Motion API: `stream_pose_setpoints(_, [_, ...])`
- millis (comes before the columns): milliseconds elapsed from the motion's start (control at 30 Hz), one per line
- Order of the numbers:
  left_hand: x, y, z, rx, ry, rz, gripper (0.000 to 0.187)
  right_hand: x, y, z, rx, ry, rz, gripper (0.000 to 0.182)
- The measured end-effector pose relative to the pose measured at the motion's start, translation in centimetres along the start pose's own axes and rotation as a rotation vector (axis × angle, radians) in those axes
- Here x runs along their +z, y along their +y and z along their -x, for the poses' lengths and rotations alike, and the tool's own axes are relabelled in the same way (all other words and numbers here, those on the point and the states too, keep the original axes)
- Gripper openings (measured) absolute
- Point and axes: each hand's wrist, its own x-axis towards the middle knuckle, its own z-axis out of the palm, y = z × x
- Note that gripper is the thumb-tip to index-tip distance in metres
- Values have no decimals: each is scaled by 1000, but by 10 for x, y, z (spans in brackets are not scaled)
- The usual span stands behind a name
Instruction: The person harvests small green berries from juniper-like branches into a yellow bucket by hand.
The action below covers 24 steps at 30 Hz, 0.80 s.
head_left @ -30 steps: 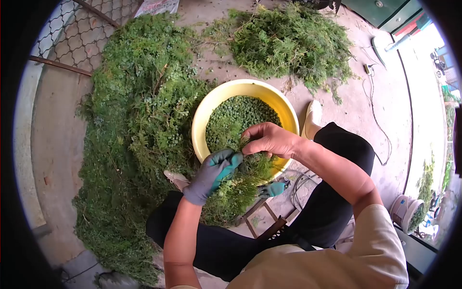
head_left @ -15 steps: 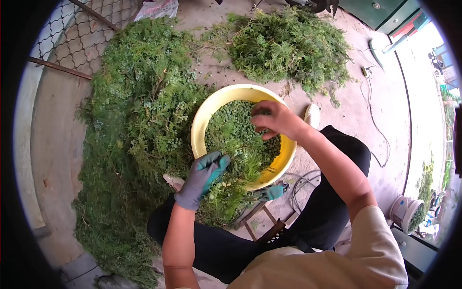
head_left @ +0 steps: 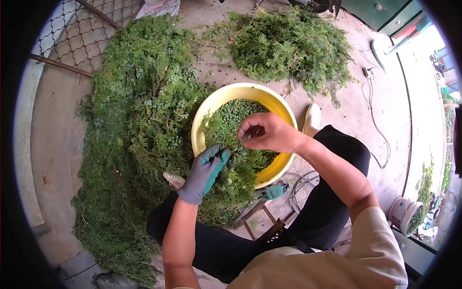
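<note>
A round yellow tub point(head_left: 276, 102) stands in front of me with many small green cones point(head_left: 238, 110) in it. My left hand point(head_left: 203, 174), in a grey and green glove, is closed around a leafy evergreen branch point(head_left: 239, 178) at the tub's near left rim. The branch's sprays spread over the tub's opening and hang down outside it. Over the sprays is my bare right hand point(head_left: 270, 132), its fingers curled and thumb tip close to the fingertips. Whatever sits between those fingertips is too small to make out.
A large heap of cone-bearing branches point(head_left: 139, 106) lies left of the tub. Another pile of greenery point(head_left: 293, 48) is beyond it. A second glove point(head_left: 273, 192) and coiled cable point(head_left: 302, 185) lie near my legs. A bucket point(head_left: 404, 212) stands at the right.
My right hand has moved left and down, from over the loose cones to the sprays near my left hand. Its fingers have drawn closer together. The left hand still grips the branch.
</note>
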Motion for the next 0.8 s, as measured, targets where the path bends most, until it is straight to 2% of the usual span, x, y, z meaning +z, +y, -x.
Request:
stream_pose_setpoints(67, [6,5,-1,50,-10,-69,25,1,-1,3,-54,-21,100,23])
stream_pose_setpoints(200, [7,1,-4,24,-88,-21,17,13,4,6,-109,23,254,30])
stream_pose_setpoints(300, [10,3,-2,7,-95,17,17,17,8,3,-164,47,366,27])
stream_pose_setpoints(333, [13,7,-1,-37,-40,-4,17,15,6,4,-164,50,365,27])
stream_pose_setpoints(400, [11,7,-2,-78,14,-24,18,8,0,5,101,-8,42,21])
stream_pose_setpoints(433, [2,0,-6,-39,-58,45,19,3,0,3,98,-6,43,21])
stream_pose_setpoints(500, [-3,-3,-8,3,-129,120,21,-13,0,-2,233,197,-294,15])
stream_pose_setpoints(533, [-4,-3,-6,31,-90,97,22,-21,-5,-3,219,339,-372,12])
stream_pose_setpoints(567, [-6,-2,-4,59,-48,72,24,-32,-6,-6,132,251,-730,10])
stream_pose_setpoints(633, [-11,-6,-6,92,-61,90,25,-35,-10,1,131,169,-1021,11])
stream_pose_setpoints(667, [-12,-8,-7,120,-81,110,26,-31,-17,3,131,168,-1020,11])
stream_pose_setpoints(700, [-6,-5,-6,120,-79,111,26,-25,-23,4,187,45,-987,13])
stream_pose_setpoints(733, [3,-2,-4,143,17,76,27,-19,-28,6,243,-78,-953,14])
stream_pose_setpoints(767, [8,1,-4,165,113,41,29,-11,-32,11,260,-73,-882,12])
stream_pose_setpoints(800, [8,0,-5,163,116,42,29,-5,-31,12,303,-121,-786,12])
